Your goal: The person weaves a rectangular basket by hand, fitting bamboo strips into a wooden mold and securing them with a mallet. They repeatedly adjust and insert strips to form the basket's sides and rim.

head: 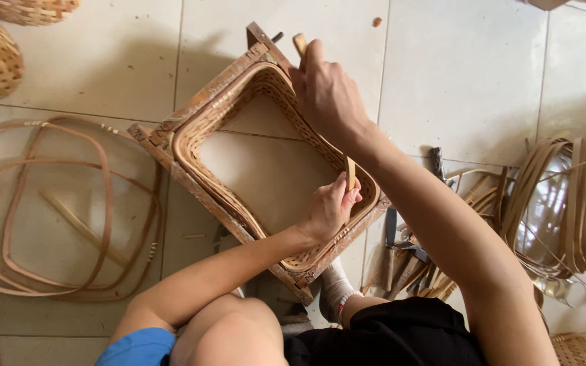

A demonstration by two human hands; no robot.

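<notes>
Bamboo strip [350,173] sits pinched in your left hand [330,207], standing nearly upright along the basket's inner right wall. Your right hand [327,95] is closed round a wooden-handled tool [299,43] at the far corner, the handle pointing away from you. The woven basket rim [198,146] lies between both hands inside a square wooden frame [205,91], turned like a diamond with one corner towards you. On the tiled floor [456,74], bent hoops [42,203] lie left, loose strips [571,196] right.
</notes>
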